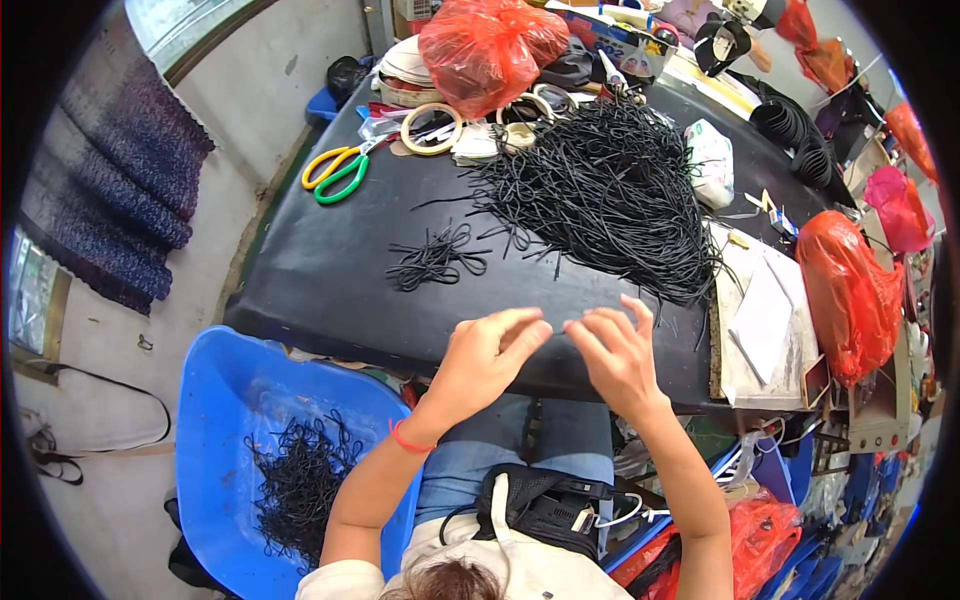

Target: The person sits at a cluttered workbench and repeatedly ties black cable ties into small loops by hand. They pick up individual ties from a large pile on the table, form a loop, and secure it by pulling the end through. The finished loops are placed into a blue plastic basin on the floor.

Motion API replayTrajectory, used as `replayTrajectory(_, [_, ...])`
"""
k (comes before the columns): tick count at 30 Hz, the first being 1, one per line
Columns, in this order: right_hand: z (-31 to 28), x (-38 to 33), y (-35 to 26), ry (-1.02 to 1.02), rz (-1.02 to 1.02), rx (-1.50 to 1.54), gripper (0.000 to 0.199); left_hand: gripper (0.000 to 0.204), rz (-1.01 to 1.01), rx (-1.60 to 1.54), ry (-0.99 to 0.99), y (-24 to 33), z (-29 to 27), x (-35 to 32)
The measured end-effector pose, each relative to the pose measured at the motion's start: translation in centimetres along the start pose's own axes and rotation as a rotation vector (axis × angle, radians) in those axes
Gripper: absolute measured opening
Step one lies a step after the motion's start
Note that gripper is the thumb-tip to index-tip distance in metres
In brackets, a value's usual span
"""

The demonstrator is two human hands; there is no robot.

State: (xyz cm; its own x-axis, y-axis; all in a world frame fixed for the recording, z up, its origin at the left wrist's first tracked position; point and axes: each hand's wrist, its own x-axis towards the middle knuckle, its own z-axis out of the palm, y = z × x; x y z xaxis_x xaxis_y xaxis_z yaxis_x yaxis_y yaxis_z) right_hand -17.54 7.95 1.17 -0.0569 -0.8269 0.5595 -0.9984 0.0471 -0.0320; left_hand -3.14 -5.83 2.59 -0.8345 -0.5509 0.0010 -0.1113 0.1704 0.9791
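Both of my hands are raised over the near edge of the black table, fingertips turned toward each other with a small gap. The fingers of my left hand [484,362] are bent, thumb and forefinger close together; a red band circles that wrist. My right hand [622,366] also has its thumb and forefinger drawn together, with the other fingers bent and partly apart. Anything between the fingertips is too thin or hidden to make out. Beyond my left hand lies a small bunch of knotted black cord loops [437,257]. A large heap of loose black cords [612,190] spreads farther back.
At lower left, a blue plastic tub [215,450] contains more black cord loops [300,480]. Scissors with yellow and green handles [340,178] lie at the table's left. Tape rolls [431,129] and a red bag [492,50] sit behind. A pale board [735,340] lies right.
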Motion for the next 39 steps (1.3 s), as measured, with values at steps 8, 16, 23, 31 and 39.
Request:
replayTrajectory(8, [-1.4, -0.4, -0.6, 0.057, 0.135, 0.301, 0.025, 0.019, -0.218, -0.229, -0.355, -1.9, -1.9, -2.2])
replayTrajectory(16, [-0.1, 1.8, -4.3, 0.167, 0.579, 0.571, 0.014, 0.017, -0.212, -0.628, 0.070, -2.6, 2.6, -1.9])
replayTrajectory(23, [0.2, 1.8, -4.7, 0.070, 0.518, 0.771, 0.021, 0.015, -0.154, -0.653, 0.138, -2.8, 2.9, -1.7])
replayTrajectory(31, [-0.1, 1.6, -5.4, 0.060, 0.635, 0.777, 0.014, 0.011, -0.181, -1.073, 0.072, -3.3, 2.1, -1.6])
replayTrajectory(39, [-1.0, 1.7, -4.5, 0.131, 0.300, 0.416, 0.018, 0.013, -0.268, -0.884, -0.050, -2.4, -0.1, -1.8])
